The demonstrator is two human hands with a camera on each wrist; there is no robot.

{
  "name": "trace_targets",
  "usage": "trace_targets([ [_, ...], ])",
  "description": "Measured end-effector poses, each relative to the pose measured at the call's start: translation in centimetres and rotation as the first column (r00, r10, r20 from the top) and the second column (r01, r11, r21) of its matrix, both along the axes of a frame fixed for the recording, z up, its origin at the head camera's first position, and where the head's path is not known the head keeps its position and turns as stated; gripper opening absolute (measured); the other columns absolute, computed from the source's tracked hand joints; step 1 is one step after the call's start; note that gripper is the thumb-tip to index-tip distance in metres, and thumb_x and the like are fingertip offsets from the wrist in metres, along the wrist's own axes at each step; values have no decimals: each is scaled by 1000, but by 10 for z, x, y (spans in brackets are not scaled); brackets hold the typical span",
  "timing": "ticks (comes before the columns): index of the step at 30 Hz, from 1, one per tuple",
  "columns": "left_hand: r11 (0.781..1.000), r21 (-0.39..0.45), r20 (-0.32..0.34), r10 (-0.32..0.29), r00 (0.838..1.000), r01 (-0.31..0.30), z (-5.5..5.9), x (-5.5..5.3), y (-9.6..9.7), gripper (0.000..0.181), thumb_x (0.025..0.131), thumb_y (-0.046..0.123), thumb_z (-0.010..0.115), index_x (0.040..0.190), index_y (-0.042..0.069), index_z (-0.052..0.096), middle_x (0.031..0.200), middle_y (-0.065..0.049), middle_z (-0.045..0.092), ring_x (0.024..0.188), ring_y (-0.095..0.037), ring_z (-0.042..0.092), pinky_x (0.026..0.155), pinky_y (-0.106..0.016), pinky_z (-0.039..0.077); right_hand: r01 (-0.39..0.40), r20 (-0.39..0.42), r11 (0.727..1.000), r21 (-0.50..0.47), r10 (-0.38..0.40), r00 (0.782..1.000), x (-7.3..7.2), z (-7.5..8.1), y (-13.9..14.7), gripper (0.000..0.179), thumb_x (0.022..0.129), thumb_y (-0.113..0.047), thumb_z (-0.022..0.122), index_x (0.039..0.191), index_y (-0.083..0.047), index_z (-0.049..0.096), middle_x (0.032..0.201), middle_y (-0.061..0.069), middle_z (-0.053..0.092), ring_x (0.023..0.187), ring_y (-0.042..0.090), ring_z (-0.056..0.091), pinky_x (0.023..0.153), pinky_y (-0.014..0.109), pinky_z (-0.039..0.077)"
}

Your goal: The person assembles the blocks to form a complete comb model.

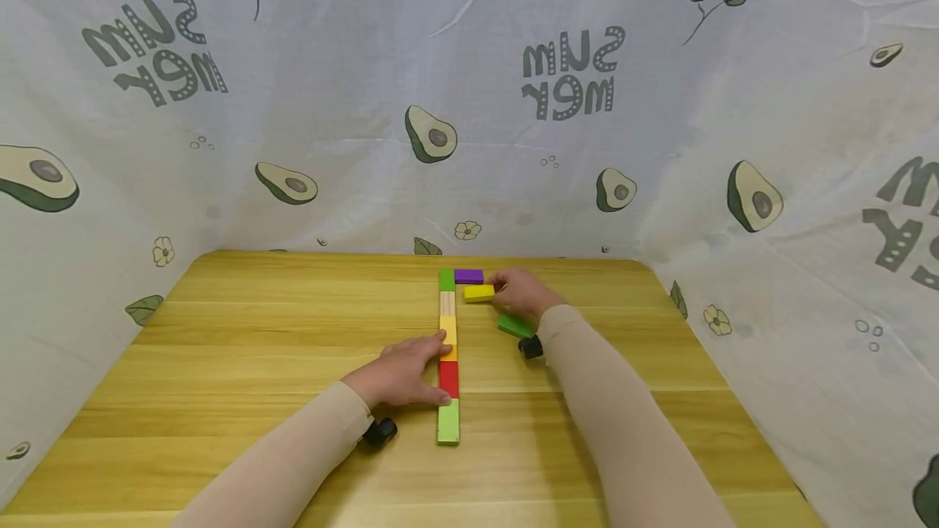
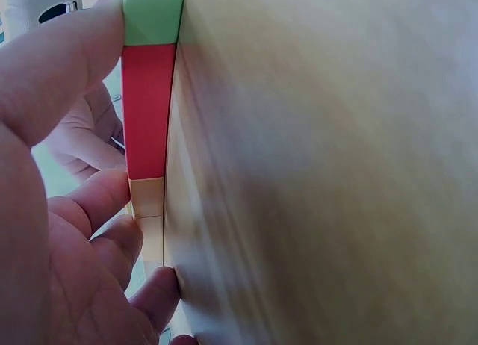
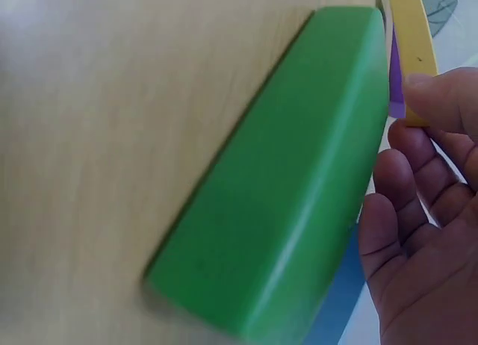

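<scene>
A column of end-to-end wooden blocks runs away from me: light green, red, orange-yellow, pale wood and green. My left hand rests along its left side, thumb by the light green and red blocks, fingertips on the orange and yellow ones. At the column's far end a purple block extends to the right. My right hand pinches the right end of a yellow block between thumb and finger, just nearer to me than the purple block.
A loose green block lies under my right wrist. Part of a blue block shows beside it in the right wrist view, hidden in the head view. The wooden table meets a patterned cloth at the back and sides.
</scene>
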State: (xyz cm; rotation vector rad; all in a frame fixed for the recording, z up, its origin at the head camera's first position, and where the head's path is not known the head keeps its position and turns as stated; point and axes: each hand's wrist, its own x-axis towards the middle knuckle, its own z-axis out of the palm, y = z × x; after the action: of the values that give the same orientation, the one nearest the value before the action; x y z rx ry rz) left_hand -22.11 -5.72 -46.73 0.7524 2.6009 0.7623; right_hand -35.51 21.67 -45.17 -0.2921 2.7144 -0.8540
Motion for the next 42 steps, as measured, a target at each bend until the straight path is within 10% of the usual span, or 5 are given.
trace_targets([
  [42, 1000, -1, 13, 7, 1000, -7, 0, 0, 1, 85, 86, 49, 85, 157, 19, 50, 175, -2, 29, 158, -36, 32, 125, -60, 26, -23, -12, 998, 61, 24, 1000, -5, -6, -18, 41, 97, -13, 73, 137, -4, 68, 108, 8, 67, 97, 23, 56, 90, 34, 49],
])
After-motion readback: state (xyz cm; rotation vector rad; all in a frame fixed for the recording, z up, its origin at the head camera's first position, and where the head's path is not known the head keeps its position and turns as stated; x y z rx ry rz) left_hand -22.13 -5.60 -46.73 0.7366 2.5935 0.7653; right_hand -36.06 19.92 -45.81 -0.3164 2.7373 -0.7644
